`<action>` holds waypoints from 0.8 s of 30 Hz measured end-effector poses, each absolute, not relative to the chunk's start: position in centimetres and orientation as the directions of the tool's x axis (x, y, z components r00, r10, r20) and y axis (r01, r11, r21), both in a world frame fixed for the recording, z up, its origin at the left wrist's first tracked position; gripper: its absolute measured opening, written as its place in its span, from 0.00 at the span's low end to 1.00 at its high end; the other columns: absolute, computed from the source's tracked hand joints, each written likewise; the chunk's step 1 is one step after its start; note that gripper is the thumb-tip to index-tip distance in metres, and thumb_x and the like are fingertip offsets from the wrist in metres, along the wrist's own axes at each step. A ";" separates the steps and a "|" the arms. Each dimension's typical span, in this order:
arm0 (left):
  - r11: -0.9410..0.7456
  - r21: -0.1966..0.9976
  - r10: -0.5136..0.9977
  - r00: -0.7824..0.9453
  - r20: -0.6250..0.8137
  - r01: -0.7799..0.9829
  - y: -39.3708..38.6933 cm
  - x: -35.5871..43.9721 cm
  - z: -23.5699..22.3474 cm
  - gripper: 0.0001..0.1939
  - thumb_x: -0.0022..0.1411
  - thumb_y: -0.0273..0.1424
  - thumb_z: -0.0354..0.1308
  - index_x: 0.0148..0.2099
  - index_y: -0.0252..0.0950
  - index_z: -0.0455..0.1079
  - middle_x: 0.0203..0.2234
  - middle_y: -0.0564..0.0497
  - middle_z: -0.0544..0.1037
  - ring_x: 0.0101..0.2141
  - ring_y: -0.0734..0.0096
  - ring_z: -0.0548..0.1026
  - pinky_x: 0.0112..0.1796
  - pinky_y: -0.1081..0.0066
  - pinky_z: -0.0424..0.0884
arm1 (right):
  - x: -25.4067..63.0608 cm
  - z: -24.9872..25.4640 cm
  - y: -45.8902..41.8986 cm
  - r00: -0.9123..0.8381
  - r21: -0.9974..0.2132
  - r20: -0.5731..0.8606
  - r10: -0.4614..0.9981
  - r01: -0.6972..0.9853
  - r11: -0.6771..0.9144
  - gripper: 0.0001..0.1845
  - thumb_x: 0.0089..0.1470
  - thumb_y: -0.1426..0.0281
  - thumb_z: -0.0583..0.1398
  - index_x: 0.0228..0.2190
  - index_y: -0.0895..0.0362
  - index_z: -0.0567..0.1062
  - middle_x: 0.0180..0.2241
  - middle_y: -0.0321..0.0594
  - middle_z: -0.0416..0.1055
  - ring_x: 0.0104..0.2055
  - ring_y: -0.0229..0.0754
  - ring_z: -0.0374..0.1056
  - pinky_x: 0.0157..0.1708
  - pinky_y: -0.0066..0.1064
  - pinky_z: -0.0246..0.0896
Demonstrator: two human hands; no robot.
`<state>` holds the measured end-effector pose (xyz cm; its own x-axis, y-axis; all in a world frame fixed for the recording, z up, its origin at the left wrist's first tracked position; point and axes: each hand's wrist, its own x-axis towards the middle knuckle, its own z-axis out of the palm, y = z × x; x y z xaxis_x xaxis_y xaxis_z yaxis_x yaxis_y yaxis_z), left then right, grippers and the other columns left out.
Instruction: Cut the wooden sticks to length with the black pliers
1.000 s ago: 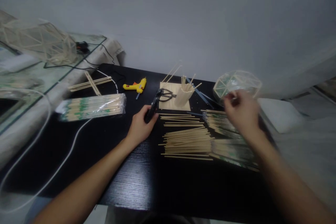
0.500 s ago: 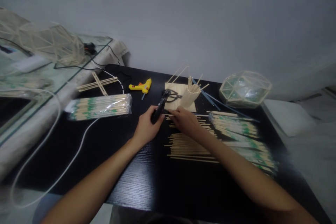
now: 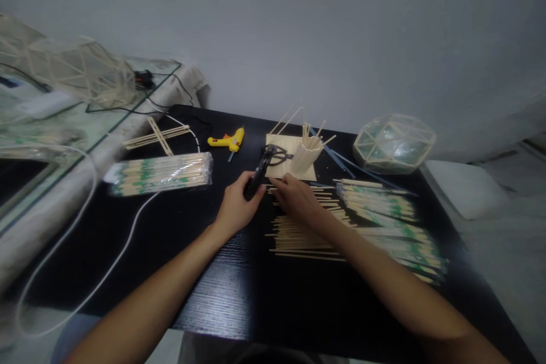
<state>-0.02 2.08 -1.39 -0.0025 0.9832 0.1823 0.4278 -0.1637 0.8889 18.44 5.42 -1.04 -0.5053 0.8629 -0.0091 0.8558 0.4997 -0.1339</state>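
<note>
Over loose sticks (image 3: 296, 236), right hand (image 3: 294, 196), moved leftward

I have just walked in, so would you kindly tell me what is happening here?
The left hand grips a black tool. The right hand is over loose sticks; whether it holds one is unclear. A stick-filled cup stands on a board just beyond, with a glue gun lying further left.

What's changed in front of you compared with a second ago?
The right hand has moved left, from near the geometric frame to the loose sticks, by the near edge of the wooden board. Whether it has taken or released anything is unclear. The left hand still grips the black tool; the yellow glue gun and stick cup stayed put.
</note>
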 end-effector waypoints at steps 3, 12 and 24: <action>-0.172 0.886 0.982 0.002 0.190 0.431 2.1 0.0 -1.4 0.10 0.64 0.36 0.58 0.46 0.39 0.72 0.36 0.53 0.80 0.40 0.66 0.78 0.43 0.70 0.70 | 18.3 -1.1 5.3 -0.509 -0.130 -0.012 0.861 0.854 0.503 0.21 0.69 0.68 0.53 0.59 0.55 0.72 0.43 0.48 0.72 0.42 0.46 0.71 0.38 0.31 0.61; -0.186 0.880 0.980 0.014 0.201 0.437 2.1 0.0 -1.3 0.10 0.65 0.36 0.58 0.46 0.39 0.72 0.36 0.54 0.80 0.39 0.66 0.78 0.43 0.70 0.70 | 17.7 -0.6 5.7 -0.491 -0.134 -0.034 0.870 0.865 0.483 0.19 0.71 0.65 0.51 0.55 0.55 0.74 0.44 0.48 0.71 0.43 0.46 0.71 0.39 0.31 0.61; -0.170 0.885 0.984 0.019 0.179 0.434 2.1 0.0 -1.5 0.11 0.65 0.38 0.58 0.46 0.38 0.72 0.39 0.52 0.81 0.42 0.64 0.78 0.45 0.68 0.70 | 16.6 -0.8 7.5 -0.481 -0.089 -0.102 0.871 0.876 0.474 0.16 0.70 0.69 0.51 0.46 0.59 0.76 0.47 0.51 0.71 0.47 0.47 0.72 0.44 0.32 0.65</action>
